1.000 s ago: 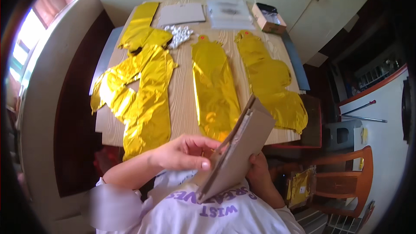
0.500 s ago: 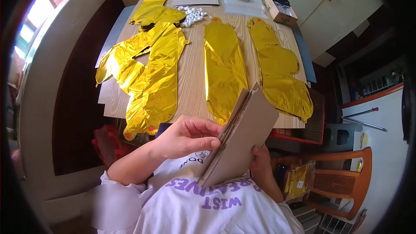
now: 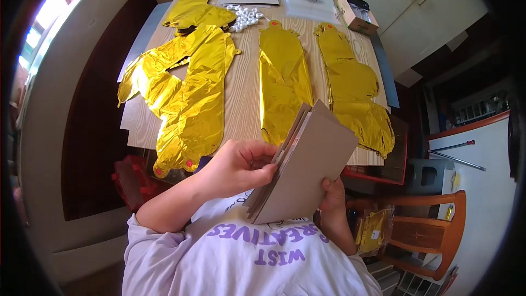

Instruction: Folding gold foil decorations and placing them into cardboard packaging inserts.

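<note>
Gold foil balloons (image 3: pixel 285 77) cover the wooden table (image 3: pixel 244 87) (beside white cabinets (image 3: pixel 416 0)).

Grey card stack (image 3: pixel 307 170), tilted, held above lap.

Lilac T-shirt, purple lettering

A small open cardboard box (image 3: pixel 356 13) stands at the table's far right corner.
</note>
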Tool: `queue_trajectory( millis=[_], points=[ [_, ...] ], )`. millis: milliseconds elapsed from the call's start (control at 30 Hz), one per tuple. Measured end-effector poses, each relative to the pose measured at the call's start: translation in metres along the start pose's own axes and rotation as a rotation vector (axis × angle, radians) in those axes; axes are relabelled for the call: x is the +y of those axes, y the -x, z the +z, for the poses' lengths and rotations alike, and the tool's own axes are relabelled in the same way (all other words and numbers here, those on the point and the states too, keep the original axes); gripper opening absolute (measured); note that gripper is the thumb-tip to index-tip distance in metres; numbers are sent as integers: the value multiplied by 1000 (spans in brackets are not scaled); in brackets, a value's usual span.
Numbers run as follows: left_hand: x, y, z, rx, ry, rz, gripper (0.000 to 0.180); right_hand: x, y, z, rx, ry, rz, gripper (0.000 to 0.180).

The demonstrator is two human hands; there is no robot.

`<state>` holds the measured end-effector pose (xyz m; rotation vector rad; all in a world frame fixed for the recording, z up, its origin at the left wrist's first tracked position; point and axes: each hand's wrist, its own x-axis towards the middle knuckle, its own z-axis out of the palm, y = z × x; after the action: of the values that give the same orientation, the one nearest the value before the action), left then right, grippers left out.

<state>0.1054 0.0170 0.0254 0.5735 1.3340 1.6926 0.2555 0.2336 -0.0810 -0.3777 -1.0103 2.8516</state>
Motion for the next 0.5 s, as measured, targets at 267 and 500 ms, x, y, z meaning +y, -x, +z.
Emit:
queue_trajectory(
  millis=[267,500],
  points=[
    [-14,7,4,317,-349,164,24,6,3,1,62,40,-16,59],
    [-7,8,4,454,-756,472,14,6,10,9,65,308,-257,56]
  ],
)
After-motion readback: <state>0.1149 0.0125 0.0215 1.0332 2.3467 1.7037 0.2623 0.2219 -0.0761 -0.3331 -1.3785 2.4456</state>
